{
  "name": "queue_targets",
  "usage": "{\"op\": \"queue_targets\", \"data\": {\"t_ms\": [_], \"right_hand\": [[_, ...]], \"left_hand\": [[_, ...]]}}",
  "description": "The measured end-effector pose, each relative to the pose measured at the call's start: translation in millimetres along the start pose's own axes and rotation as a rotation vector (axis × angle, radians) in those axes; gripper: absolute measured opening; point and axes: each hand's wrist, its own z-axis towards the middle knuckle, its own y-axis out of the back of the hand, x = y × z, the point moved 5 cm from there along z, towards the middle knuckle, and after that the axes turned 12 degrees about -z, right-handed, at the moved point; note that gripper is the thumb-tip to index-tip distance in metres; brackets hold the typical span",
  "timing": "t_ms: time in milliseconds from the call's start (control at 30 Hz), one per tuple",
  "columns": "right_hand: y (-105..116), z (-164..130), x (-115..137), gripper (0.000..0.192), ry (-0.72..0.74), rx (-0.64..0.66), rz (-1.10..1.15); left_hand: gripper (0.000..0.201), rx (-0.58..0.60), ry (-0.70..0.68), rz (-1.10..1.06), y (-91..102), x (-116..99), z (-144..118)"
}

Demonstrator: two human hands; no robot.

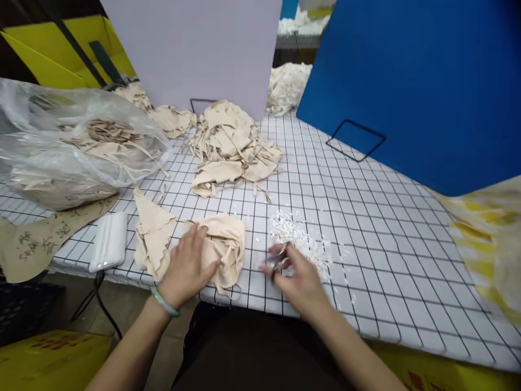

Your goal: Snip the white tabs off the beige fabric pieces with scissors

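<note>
My left hand [186,267], with a green bangle at the wrist, lies flat on a beige cloth piece [230,239] near the table's front edge. Its fingers are stretched out. To the right, my right hand [303,282] is closed around small dark metal scissors [279,260], blurred by motion. A scatter of tiny white bits [299,236] lies on the table beside and beneath that hand. Just left of my left hand is another folded beige piece [152,231] with a pointed end.
A heap of beige pieces [232,141] lies farther back. A clear plastic bag [81,146] of beige cloth sits at left, near a white power bank-like device [109,241] with a cable. Lilac [203,49] and blue [415,81] panels stand behind the checked tablecloth [391,244].
</note>
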Motion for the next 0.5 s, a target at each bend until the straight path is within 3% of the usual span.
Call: {"op": "queue_targets", "data": {"t_ms": [67,133,233,300,367,433,500], "right_hand": [[-33.8,3.0,24.7,0.038,0.156,0.044,0.058],[-60.6,8.1,40.4,0.027,0.248,0.081,0.097],[-74.2,30.9,54.0,0.016,0.258,0.076,0.19],[-62.7,61.5,67.7,0.011,0.242,0.056,0.307],[-36.6,105.7,88.5,0.004,0.24,0.003,0.375],[0.3,158.2,108.7,0.01,0.251,-0.172,0.305],[27.1,207.3,118.7,0.016,0.243,-0.243,0.255]], "left_hand": [[0.051,0.058,0.009,-0.126,-10.8,1.4,-2.9],[0.039,0.094,-0.016,-0.315,-11.7,-4.3,-3.7],[0.022,0.099,-0.014,-0.539,0.0,-17.4,8.3],[0.013,0.038,-0.036,-0.591,18.7,-28.6,34.2],[0.01,-0.082,-0.105,-0.559,47.7,-41.1,76.6],[0.007,-0.241,-0.163,-0.483,79.4,-50.0,127.4],[0.007,-0.278,-0.128,-0.477,95.2,-50.0,173.8]]}}
